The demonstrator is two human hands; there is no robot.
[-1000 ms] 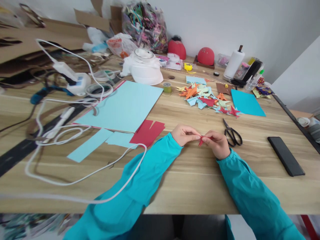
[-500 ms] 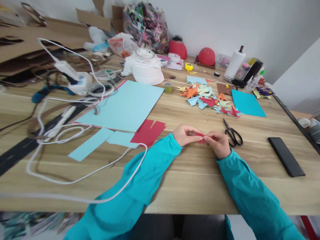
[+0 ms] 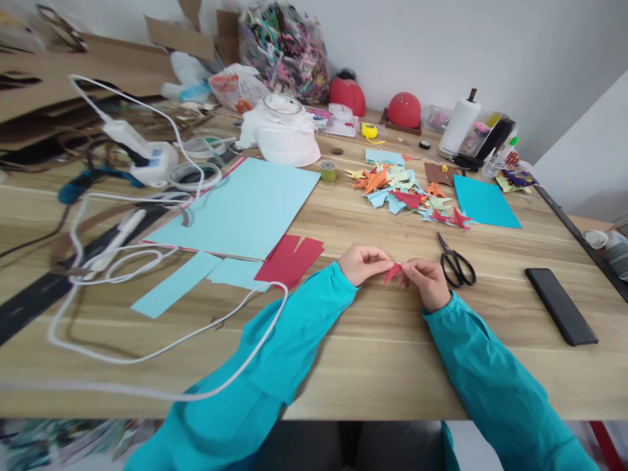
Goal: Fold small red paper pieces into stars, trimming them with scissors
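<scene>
A small folded piece of red paper (image 3: 393, 271) is pinched between both hands over the middle of the table. My left hand (image 3: 364, 263) has thumb and fingers closed on its left side. From the other side, my right hand (image 3: 428, 280) grips it between thumb and fingers. The fingers cover part of the paper, so its full shape is hidden. Black-handled scissors (image 3: 456, 260) lie just right of my right hand. To the left, near my left sleeve, lie cut red paper sheets (image 3: 289, 259) and light blue paper strips (image 3: 176, 285).
Folded paper figures (image 3: 392, 186) in several colours lie heaped behind the hands. A large light blue sheet (image 3: 240, 208), a white cable (image 3: 147, 360) and a power adapter (image 3: 156, 165) take up the left. A phone (image 3: 561, 306) and a blue sheet (image 3: 485, 201) are at right.
The red paper has turned between my fingers, and more of it shows, pointing down to the left. Both hands stay in nearly the same place.
</scene>
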